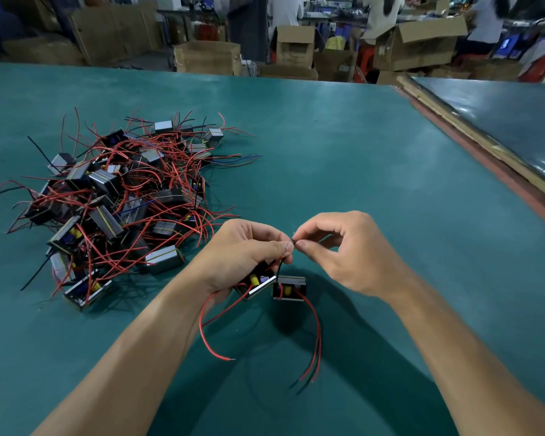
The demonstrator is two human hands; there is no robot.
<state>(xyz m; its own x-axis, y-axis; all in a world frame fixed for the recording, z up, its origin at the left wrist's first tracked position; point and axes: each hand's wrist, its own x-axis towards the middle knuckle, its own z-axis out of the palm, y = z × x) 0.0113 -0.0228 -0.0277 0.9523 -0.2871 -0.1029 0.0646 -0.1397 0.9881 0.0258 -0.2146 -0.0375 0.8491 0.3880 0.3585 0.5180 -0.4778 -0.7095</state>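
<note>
Head view: left hand [243, 256] grips 1 small transformer [258, 283] low over the green table [359, 152]. Right hand [343, 250] pinches its black wire [279, 268]. 2nd transformer [289, 287] just beside, transformer pile [114, 199] further left.

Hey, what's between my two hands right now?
Head view: a black wire, pinched by the left hand and right hand, spans the gap, with a transformer below.

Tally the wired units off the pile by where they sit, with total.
Held unit, in left hand: 1
Second unit, beside it: 1
Total: 2
Right hand pinches a black lead; pile too tangled to count.
</note>
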